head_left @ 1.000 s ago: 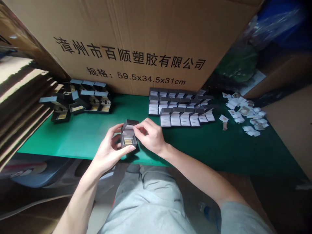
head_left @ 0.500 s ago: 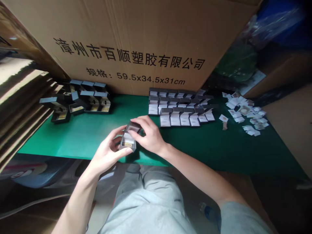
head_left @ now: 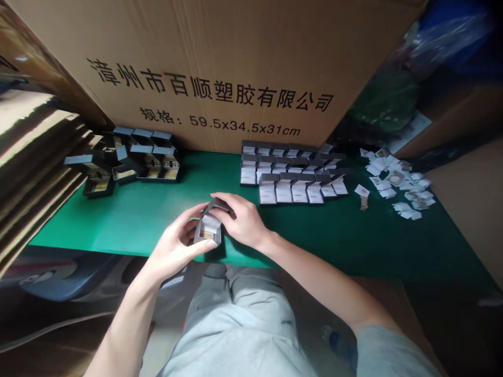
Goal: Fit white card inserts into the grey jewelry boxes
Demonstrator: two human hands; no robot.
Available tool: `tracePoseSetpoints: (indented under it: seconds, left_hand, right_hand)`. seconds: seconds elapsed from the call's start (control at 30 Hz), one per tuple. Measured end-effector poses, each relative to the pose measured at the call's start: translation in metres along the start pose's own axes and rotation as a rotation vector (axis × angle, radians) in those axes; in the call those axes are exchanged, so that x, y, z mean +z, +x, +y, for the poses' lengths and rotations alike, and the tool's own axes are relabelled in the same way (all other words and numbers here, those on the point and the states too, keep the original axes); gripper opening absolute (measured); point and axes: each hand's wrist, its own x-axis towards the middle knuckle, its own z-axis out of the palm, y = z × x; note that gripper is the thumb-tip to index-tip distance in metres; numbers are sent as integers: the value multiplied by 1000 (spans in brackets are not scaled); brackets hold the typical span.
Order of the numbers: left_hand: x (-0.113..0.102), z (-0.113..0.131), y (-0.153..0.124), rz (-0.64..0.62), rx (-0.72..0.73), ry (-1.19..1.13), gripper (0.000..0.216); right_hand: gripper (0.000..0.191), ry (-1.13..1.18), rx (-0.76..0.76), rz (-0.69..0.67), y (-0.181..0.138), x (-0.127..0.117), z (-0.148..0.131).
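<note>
Gripping a small grey hinged box [head_left: 208,229] above the desk's [head_left: 129,220] near edge, the left hand [head_left: 176,247] clasps its base with closed fingers, steadying it. The right hand [head_left: 242,220] curls its fingers over the half-open lid. Rows of open boxes [head_left: 291,178] stand behind, within reach.

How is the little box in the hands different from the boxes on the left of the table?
The little box is held by the left hand and right hand at the table's edge; the left boxes sit on the green table. Its lid is tipped partway down under the right hand; theirs stand up open. Both are small, dark grey, with something yellowish inside.
</note>
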Motion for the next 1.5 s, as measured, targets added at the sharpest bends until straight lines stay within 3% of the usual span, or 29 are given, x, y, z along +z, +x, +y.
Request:
tracePoseSetpoints:
  seconds: [0.37, 0.77, 1.37, 1.5]
  left_hand:
    - [3, 5, 3, -29, 19, 31, 85]
    - [5, 9, 1, 2, -19, -28, 80]
    - [4, 10, 1, -12, -38, -25, 84]
    - [6, 13, 1, 32, -22, 5, 83]
  right_hand:
    - [17, -35, 55, -5, -1, 2, -1]
    - [34, -10, 63, -35, -1, 1, -3]
    - [32, -26, 80, -44, 0, -1, -4]
    - [36, -6, 80, -48, 1, -1, -5]
